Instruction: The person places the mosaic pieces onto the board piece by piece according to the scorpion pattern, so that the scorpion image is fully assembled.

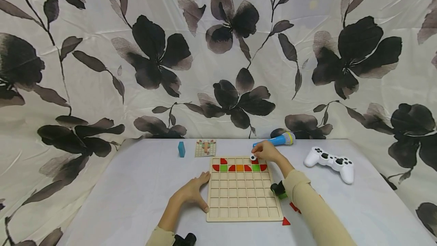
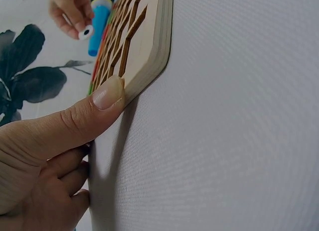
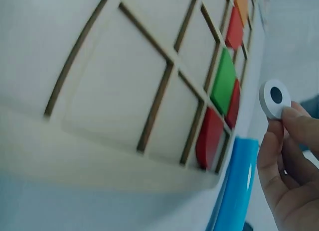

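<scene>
A wooden grid board lies on the white table, with red, green and orange pieces set in its far rows. In my right hand, thumb and fingers pinch a round white disc with a black dot, held above the board's far right part. My left hand rests at the board's left edge, its thumb touching the near corner and its fingers spread farther up the side. Among the set pieces are a green square and an orange square.
Behind the board stand a blue block and a patterned card. A blue toy microphone lies past my right hand. To the right is a white game controller. Loose red pieces lie beside the board, partly under my right arm.
</scene>
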The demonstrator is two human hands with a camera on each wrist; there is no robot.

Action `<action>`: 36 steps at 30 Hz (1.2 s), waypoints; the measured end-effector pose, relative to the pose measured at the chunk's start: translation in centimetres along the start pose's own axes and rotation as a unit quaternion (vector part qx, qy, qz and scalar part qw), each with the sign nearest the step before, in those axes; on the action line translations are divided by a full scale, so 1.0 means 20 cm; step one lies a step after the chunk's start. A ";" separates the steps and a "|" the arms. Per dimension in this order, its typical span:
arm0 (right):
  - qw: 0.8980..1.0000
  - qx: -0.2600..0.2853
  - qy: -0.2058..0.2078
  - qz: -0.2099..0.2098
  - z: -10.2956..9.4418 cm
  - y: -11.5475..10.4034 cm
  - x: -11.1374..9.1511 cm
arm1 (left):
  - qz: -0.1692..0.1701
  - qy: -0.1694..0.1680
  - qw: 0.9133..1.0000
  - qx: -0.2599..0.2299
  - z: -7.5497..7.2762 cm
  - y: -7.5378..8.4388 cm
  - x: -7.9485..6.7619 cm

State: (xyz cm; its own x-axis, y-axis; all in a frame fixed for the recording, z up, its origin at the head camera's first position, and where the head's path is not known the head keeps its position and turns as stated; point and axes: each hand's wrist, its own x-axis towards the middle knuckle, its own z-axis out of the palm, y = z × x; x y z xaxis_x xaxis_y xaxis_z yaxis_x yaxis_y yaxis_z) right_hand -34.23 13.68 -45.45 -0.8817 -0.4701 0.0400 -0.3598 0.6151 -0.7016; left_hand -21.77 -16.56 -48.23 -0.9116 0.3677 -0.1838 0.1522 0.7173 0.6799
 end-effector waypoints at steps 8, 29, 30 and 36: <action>0.999 -0.035 -0.017 0.020 0.09 -0.03 0.07 | 0.000 -0.002 1.000 0.002 0.00 0.00 -0.01; 0.996 -0.069 -0.054 0.033 0.13 -0.10 0.07 | -0.005 -0.003 1.000 0.000 0.00 0.00 -0.01; 0.996 -0.069 -0.052 0.035 0.13 -0.10 0.07 | -0.005 -0.003 1.000 0.000 -0.01 0.01 -0.01; 0.998 -0.040 -0.032 0.042 0.13 -0.09 0.06 | -0.011 -0.004 1.000 -0.002 -0.01 0.01 -0.01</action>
State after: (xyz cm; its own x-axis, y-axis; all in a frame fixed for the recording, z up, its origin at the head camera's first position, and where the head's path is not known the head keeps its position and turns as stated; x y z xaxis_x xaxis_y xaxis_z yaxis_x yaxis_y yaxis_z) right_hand -33.84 10.43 -45.94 -0.8889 -0.4537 -0.0640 -0.3116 0.7010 -0.6415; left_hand -21.58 -16.59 -47.95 -0.9119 0.3559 -0.2044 0.1303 0.7234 0.6780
